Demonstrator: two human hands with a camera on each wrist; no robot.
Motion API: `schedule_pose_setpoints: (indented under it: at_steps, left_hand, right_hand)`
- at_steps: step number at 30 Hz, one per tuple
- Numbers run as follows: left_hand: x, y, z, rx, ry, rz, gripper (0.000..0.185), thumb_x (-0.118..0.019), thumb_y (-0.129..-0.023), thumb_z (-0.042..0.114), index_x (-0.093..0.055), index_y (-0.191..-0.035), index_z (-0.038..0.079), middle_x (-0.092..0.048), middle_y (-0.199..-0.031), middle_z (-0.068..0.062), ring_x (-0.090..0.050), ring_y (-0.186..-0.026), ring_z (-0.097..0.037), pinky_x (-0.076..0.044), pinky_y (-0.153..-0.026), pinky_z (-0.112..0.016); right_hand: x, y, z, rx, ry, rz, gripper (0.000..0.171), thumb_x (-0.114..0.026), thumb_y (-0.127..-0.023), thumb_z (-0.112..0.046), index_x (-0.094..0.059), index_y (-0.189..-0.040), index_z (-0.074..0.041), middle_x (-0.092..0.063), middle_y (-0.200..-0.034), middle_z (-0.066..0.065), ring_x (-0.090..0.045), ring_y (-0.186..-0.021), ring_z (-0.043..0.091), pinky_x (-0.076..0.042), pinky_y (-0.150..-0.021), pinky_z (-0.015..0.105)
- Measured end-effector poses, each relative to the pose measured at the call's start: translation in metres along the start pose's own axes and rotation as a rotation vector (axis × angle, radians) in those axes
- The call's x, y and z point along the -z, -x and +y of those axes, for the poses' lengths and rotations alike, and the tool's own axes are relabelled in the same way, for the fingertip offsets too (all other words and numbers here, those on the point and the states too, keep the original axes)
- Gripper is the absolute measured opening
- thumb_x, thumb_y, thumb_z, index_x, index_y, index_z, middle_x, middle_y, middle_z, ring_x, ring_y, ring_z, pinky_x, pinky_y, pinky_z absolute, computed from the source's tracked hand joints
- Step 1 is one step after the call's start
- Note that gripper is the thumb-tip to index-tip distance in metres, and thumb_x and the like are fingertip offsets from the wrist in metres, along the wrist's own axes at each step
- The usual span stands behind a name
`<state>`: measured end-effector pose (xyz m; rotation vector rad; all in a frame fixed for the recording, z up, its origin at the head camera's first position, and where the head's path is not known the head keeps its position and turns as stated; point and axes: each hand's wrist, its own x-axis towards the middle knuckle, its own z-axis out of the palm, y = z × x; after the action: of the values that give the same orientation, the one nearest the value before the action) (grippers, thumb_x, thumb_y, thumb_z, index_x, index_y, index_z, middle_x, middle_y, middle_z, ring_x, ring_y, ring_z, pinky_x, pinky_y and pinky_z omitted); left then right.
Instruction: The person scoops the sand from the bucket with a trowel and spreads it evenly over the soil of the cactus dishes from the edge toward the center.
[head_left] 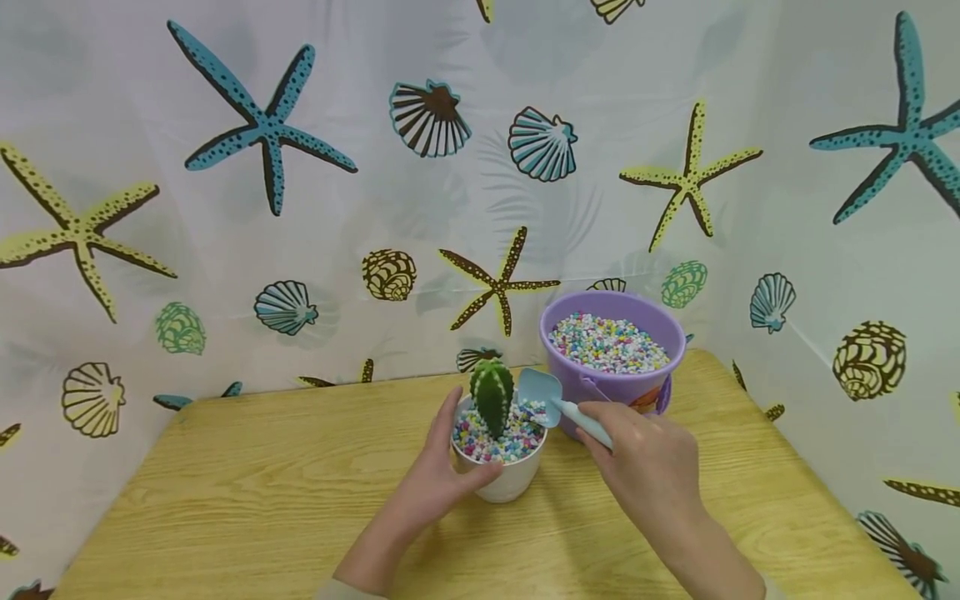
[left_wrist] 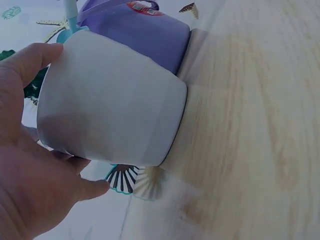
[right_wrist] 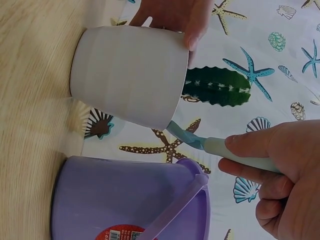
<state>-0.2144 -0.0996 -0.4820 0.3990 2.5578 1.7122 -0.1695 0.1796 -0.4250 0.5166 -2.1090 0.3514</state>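
Observation:
A white flowerpot point(head_left: 508, 485) stands on the table, holding a green cactus point(head_left: 492, 398) set upright in multicoloured pebbles point(head_left: 517, 447). My left hand point(head_left: 441, 471) grips the pot from the left, thumb at the near side of the rim and fingers round the far side. Over the pot's right rim lies the blade of a light blue toy shovel point(head_left: 542, 385), with some pebbles on its lower part. My right hand point(head_left: 651, 457) holds the shovel by its handle point(right_wrist: 235, 154), pinched between thumb and fingers. The right wrist view shows the blade's edge at the pot's rim.
Behind the pot to the right, a purple bucket point(head_left: 603, 387) is filled with similar pebbles point(head_left: 609, 343). Its handle point(right_wrist: 175, 207) hangs down the side. The wooden table point(head_left: 285, 475) ends at a white cloth backdrop point(head_left: 337, 200) printed with starfish and shells.

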Motion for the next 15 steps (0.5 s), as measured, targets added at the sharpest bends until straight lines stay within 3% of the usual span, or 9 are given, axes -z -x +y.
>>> schedule_pose_setpoints:
  at_steps: [6,15]
  left_hand:
    - [-0.0075,-0.0002,-0.0027,0.002,-0.031,0.065,0.130,-0.100,-0.082,0.044,-0.014,-0.178,0.029,-0.021,-0.173,-0.023,-0.033,-0.157,-0.050,-0.028,-0.125,-0.071]
    - [-0.0015,-0.0003,0.0015,0.045,-0.007,-0.004,0.124,-0.094,-0.089,0.045,-0.009,-0.179,0.033,-0.012,-0.182,-0.020,-0.019,-0.162,-0.055,-0.019,-0.123,-0.079]
  right_hand:
    - [-0.0009,0.0003,0.0003,0.016,-0.007,0.017,0.039,-0.102,-0.077,-0.017,-0.083,-0.111,-0.018,-0.084,-0.104,-0.002,-0.075,-0.068,0.018,-0.051,-0.049,0.034]
    - [-0.0004,-0.0003,-0.0003,0.040,-0.010,0.029,0.044,-0.103,-0.074,-0.015,-0.082,-0.113,-0.019,-0.084,-0.105,-0.004,-0.075,-0.069,0.019,-0.051,-0.050,0.034]
